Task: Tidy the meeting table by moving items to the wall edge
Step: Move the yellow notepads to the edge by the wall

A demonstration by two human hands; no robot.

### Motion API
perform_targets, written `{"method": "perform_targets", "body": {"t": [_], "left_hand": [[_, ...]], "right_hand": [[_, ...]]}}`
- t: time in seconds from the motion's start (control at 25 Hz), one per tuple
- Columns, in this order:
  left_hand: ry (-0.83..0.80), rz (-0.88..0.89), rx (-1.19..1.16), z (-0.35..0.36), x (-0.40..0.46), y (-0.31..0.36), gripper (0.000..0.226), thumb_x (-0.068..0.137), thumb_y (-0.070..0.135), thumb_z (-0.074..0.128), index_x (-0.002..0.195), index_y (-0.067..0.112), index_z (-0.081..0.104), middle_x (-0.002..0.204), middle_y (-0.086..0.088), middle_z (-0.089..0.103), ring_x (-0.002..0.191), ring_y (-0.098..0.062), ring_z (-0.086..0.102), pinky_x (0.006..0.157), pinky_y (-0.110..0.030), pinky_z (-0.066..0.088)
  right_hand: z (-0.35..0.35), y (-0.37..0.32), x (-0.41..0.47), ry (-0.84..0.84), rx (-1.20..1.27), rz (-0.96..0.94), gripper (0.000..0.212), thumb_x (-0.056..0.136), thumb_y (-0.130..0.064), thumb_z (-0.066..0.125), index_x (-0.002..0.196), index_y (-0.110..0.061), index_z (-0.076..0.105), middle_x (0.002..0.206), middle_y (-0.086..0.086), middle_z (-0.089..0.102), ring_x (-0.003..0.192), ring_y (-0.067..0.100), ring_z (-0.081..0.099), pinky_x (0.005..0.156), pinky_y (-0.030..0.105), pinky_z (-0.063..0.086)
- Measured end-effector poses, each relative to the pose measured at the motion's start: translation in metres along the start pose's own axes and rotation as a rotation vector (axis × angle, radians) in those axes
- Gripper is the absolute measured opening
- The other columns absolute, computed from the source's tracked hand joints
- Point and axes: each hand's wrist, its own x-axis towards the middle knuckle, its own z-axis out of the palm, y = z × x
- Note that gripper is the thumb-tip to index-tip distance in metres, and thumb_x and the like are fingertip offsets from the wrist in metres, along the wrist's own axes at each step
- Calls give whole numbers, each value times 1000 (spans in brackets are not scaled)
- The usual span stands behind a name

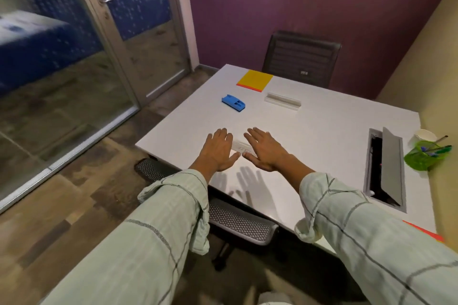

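Small white item (241, 146): flat on the white table (322, 136), near its left edge, partly showing in the gap between the two hands; kind not legible.
Left hand (219, 150): fingers straight and spread, palm down, held above the table just left of the item.
Right hand (265, 150): likewise flat and spread, just right of the item.
Blue block (233, 102): farther off, left side.
Yellow square pad (255, 80): far left corner.
Clear strip holder (282, 101): right of the block.
Green pen cup (423, 156): right edge, by the wall.
Cable hatch (385, 168): lid raised, right side.
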Motion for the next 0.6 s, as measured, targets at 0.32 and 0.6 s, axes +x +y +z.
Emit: {"method": "perform_targets", "body": {"t": [0.32,0.6], "left_hand": [[33,-313,-91,-8,-42,-127,69,97,57,37,148,11,30,157,-14,28,144,-32,25,117,-48,26],[79,-428,-233,14,-44,-248,67,96,53,44,144,7,36,151,-15,38,139,-31,34,114,-46,32]], "right_hand": [[-3,-105,103,-46,-8,-201,73,100,-60,23,157,-16,12,166,9,7,153,30,7,123,50,12],[11,-183,192,-91,15,-181,73,99,-61,25,157,-17,14,166,10,7,152,32,8,123,52,12]]}}
